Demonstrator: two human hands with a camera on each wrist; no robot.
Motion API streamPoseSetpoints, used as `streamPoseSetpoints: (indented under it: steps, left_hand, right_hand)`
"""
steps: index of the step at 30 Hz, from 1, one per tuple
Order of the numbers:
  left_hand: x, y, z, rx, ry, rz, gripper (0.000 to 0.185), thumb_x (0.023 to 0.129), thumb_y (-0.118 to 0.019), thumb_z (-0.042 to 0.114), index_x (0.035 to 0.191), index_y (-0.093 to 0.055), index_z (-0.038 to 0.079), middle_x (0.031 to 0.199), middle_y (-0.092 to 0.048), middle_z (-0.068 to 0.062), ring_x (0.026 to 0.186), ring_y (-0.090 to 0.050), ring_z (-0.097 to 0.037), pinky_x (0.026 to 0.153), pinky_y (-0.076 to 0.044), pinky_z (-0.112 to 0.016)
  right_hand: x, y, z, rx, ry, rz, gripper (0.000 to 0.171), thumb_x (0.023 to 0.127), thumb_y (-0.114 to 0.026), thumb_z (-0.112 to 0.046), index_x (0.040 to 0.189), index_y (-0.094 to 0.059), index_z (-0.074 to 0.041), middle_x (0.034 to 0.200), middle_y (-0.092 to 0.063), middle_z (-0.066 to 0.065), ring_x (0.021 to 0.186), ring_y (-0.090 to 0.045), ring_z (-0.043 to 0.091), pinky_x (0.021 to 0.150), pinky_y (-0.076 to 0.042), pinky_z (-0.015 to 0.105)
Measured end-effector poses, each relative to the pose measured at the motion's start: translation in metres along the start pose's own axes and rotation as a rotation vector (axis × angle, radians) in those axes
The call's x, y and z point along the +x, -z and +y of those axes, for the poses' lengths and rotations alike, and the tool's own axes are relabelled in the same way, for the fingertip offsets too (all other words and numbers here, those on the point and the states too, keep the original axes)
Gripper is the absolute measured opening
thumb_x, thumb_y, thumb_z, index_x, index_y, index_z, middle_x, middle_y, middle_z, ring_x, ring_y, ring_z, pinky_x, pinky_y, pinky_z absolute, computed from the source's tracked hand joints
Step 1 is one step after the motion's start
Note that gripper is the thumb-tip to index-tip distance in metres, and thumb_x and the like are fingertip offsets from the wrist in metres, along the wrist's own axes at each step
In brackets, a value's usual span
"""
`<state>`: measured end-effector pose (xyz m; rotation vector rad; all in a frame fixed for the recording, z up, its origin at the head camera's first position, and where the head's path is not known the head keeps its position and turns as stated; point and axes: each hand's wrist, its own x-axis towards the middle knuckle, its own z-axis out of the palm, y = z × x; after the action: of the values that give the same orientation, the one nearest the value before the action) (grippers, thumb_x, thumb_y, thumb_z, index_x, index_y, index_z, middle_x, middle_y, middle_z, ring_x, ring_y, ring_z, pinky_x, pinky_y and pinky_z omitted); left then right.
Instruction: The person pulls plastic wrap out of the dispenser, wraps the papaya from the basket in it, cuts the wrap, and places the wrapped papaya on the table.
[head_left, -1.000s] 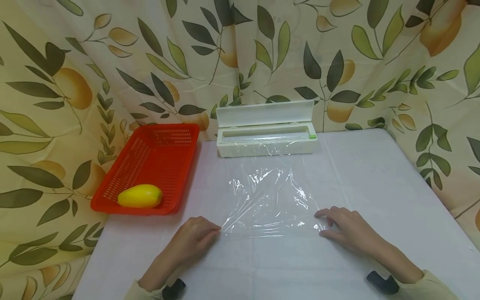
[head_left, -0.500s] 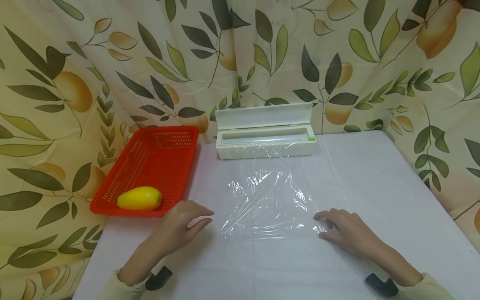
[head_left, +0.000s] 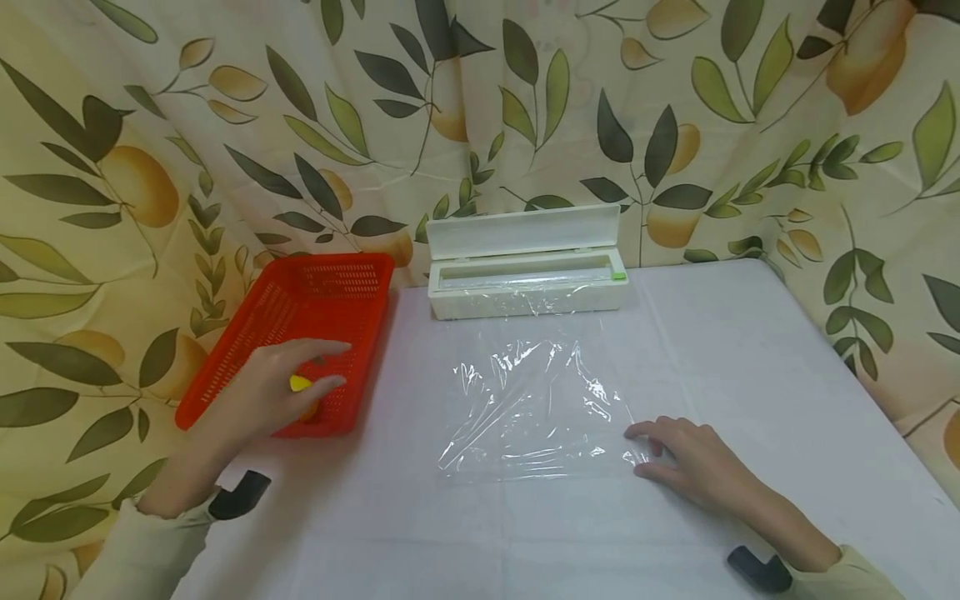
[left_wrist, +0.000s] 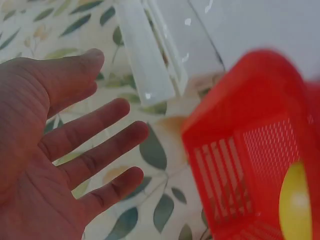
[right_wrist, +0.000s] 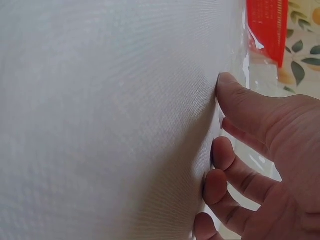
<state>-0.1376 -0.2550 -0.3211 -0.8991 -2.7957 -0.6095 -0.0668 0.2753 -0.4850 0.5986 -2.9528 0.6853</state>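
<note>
My left hand (head_left: 262,387) hovers over the red plastic basket (head_left: 367,358) with thumb and fingers apart and nothing between them. Under it, a mango-shaped yellow fruit (left_wrist: 296,205) lies in the basket, mostly covered by the hand in the head view. A crinkled sheet of clear plastic wrap (head_left: 525,408) stretches flat over the table from a white dispenser box (head_left: 528,303). At the sheet's near right corner, my right hand (head_left: 693,462) rests its fingertips and thumb on the film and the tabletop, with a gap between thumb and forefinger.
The dispenser's lid (head_left: 525,233) is raised at the back, and a roll (head_left: 525,278) of wrap lies inside. A small green piece (head_left: 618,276) sits at its right end. Behind the white-covered table (head_left: 742,350) hangs a leaf-patterned curtain (head_left: 562,100).
My left hand let go of the wrap's left corner and moved left and up, over the basket and fruit. The right hand stayed at its corner.
</note>
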Motion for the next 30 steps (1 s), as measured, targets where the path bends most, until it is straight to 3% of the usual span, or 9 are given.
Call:
streamPoseSetpoints:
  steps: [7, 14, 24, 30]
  left_hand:
    - [0.005, 0.027, -0.031, 0.085, 0.029, -0.013, 0.049, 0.083, -0.086, 0.013, 0.128, -0.068, 0.006, 0.112, -0.075, -0.012, 0.090, -0.071, -0.025, 0.077, -0.058, -0.047]
    - [0.011, 0.045, -0.054, 0.070, 0.167, -0.148, 0.060, 0.086, -0.083, 0.016, 0.139, -0.058, 0.003, 0.120, -0.070, -0.026, 0.102, -0.069, -0.044, 0.083, -0.057, -0.059]
    - [0.016, 0.036, -0.092, 0.047, 0.236, -0.287, 0.066, 0.087, -0.084, 0.022, 0.141, -0.055, -0.001, 0.132, -0.062, -0.029, 0.114, -0.061, -0.047, 0.093, -0.051, -0.063]
    - [0.014, 0.025, -0.110, 0.049, 0.307, -0.434, 0.074, 0.085, -0.084, 0.033, 0.144, -0.053, 0.001, 0.138, -0.057, -0.030, 0.123, -0.054, -0.051, 0.095, -0.047, -0.068]
  right_hand:
    - [-0.001, 0.001, -0.001, 0.001, -0.003, 0.009, 0.045, 0.080, -0.088, -0.031, 0.121, -0.070, -0.022, 0.083, -0.047, -0.021, 0.075, -0.044, 0.001, 0.072, -0.035, 0.032]
    - [-0.002, 0.001, -0.002, 0.004, -0.001, 0.007, 0.044, 0.081, -0.086, -0.032, 0.121, -0.070, -0.022, 0.083, -0.045, -0.021, 0.075, -0.042, 0.000, 0.072, -0.034, 0.033]
    - [-0.003, 0.002, -0.003, 0.012, 0.000, 0.005, 0.045, 0.081, -0.087, -0.031, 0.122, -0.070, -0.022, 0.085, -0.046, -0.021, 0.077, -0.044, 0.001, 0.072, -0.035, 0.032]
    - [-0.004, 0.001, -0.003, 0.016, 0.010, 0.022, 0.044, 0.082, -0.086, -0.030, 0.121, -0.070, -0.022, 0.084, -0.046, -0.021, 0.077, -0.044, 0.001, 0.073, -0.035, 0.032]
